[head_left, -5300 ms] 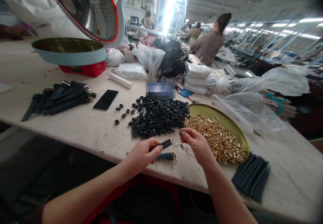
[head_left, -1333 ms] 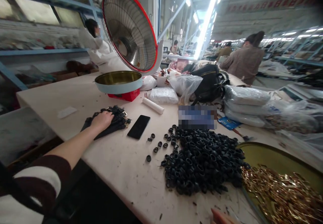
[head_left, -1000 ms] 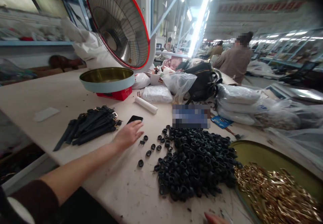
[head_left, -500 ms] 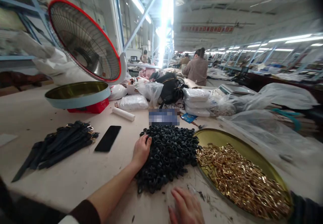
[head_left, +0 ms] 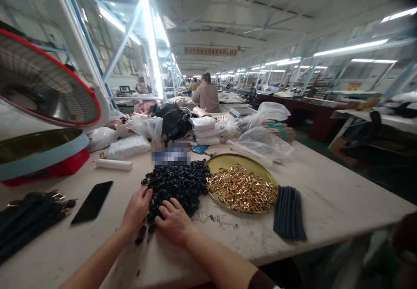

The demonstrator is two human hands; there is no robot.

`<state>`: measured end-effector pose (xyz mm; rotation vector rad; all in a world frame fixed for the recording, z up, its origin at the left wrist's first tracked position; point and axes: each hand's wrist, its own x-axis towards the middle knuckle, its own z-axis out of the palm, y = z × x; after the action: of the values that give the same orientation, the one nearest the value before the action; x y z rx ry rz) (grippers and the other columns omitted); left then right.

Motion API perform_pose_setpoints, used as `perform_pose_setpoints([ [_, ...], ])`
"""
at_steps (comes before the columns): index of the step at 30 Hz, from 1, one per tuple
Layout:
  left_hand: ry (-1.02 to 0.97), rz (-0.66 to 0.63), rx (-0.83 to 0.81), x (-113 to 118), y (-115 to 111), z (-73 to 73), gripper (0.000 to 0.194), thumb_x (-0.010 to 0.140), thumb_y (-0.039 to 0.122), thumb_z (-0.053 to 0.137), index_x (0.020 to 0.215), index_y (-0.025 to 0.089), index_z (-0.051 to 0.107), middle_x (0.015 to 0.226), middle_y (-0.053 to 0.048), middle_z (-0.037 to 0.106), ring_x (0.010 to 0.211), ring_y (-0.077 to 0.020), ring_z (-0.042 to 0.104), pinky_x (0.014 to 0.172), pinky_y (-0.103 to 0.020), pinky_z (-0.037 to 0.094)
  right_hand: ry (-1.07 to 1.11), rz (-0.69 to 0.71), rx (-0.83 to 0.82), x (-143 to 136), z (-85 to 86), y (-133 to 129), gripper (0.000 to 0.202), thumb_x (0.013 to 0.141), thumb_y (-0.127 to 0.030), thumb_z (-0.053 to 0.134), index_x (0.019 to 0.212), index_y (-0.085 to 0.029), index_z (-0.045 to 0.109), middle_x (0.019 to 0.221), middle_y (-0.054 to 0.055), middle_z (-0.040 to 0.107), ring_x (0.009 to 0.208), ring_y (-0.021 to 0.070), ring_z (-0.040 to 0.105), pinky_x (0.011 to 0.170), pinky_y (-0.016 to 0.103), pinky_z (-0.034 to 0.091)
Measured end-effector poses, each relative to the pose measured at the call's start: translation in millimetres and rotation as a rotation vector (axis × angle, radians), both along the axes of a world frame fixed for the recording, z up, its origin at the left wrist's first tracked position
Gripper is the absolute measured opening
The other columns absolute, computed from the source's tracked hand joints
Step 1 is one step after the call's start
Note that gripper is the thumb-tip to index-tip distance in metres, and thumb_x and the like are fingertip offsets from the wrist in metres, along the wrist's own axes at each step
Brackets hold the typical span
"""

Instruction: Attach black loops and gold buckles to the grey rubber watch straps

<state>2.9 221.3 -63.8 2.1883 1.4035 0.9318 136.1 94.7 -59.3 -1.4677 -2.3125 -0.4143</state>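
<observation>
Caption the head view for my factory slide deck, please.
Both hands, left and right, rest on a pile of black loops beside a tray of gold buckles.

Under the left hand [head_left: 137,209] and right hand [head_left: 175,222] lies a heap of matt black rubbery loops [head_left: 177,183]. Just right of the hands, shiny gold metal buckles [head_left: 241,189] fill a glossy brass-coloured tray [head_left: 224,161]. Left of them, a glossy black phone [head_left: 92,202] rests on the scuffed pale tabletop [head_left: 325,193].
</observation>
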Motion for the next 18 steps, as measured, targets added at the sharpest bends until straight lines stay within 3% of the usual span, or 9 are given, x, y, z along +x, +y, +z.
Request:
perform_pose_setpoints([
  [3,0.033,0.020,0.010,-8.5,-29.5,-13.2,0.062,0.079,0.055,0.029,0.110,0.005,0.051,0.114,-0.018,0.053,0.112,-0.0274,0.045,0.099,-0.039,0.032,0.041,-0.004,0.019,5.2,7.4,-14.6,0.026,0.084,-0.037,0.047,0.102,-0.019,0.054,0.110,0.007,0.055,0.109,0.0235,0.044,0.098,0.041,0.027],
  [5,0.049,0.050,0.024,-1.9,-41.6,-21.3,0.066,0.079,0.055,0.026,0.111,0.003,0.049,0.115,-0.020,0.052,0.113,-0.0287,0.044,0.099,-0.039,0.032,0.072,-0.016,0.004,14.0,16.0,-31.1,0.039,0.082,-0.043,0.049,0.113,-0.019,0.049,0.116,0.007,0.054,0.110,0.0233,0.043,0.098,0.040,0.028],
  [7,0.045,0.069,0.039,8.3,-46.8,-24.0,0.068,0.081,0.054,0.022,0.112,0.001,0.049,0.115,-0.021,0.052,0.113,-0.0298,0.044,0.099,-0.040,0.032,0.107,-0.117,-0.054,35.8,26.3,-54.1,0.042,0.080,-0.044,0.050,0.117,-0.023,0.046,0.120,0.004,0.052,0.113,0.0202,0.042,0.100,0.035,0.027],
  [9,0.030,0.064,0.054,15.0,-46.6,-20.2,0.067,0.081,0.053,0.020,0.111,0.000,0.049,0.113,-0.022,0.052,0.113,-0.0304,0.044,0.099,-0.041,0.032,0.156,-0.333,-0.114,74.0,35.9,-84.3,0.039,0.081,-0.039,0.050,0.118,-0.028,0.045,0.123,-0.001,0.051,0.114,0.0155,0.042,0.100,0.028,0.025],
  [13,0.036,0.018,0.144,12.6,-41.3,-1.5,0.063,0.081,0.053,0.024,0.111,0.004,0.050,0.116,-0.020,0.050,0.117,-0.0295,0.041,0.102,-0.040,0.029,0.252,-0.825,-0.112,175.9,45.0,-156.1,0.038,0.088,-0.025,0.034,0.124,-0.015,0.040,0.127,0.013,0.046,0.117,0.0215,0.040,0.098,0.035,0.027],
  [15,0.065,-0.022,0.241,12.6,-42.5,7.9,0.061,0.081,0.052,0.026,0.112,0.006,0.049,0.120,-0.019,0.048,0.118,-0.0289,0.040,0.102,-0.041,0.029,0.303,-1.080,-0.141,216.6,41.7,-184.3,0.046,0.086,-0.029,0.037,0.126,-0.007,0.036,0.125,0.021,0.043,0.113,0.0294,0.044,0.092,0.042,0.032],
  [18,0.070,-0.099,0.336,24.1,-54.4,18.0,0.056,0.082,0.050,0.028,0.113,0.008,0.049,0.122,-0.017,0.047,0.118,-0.0276,0.041,0.102,-0.041,0.030,0.377,-1.328,-0.253,245.6,28.0,-199.2,0.070,0.077,-0.048,0.047,0.127,-0.002,0.033,0.115,0.027,0.048,0.103,0.0367,0.051,0.081,0.047,0.037],
])
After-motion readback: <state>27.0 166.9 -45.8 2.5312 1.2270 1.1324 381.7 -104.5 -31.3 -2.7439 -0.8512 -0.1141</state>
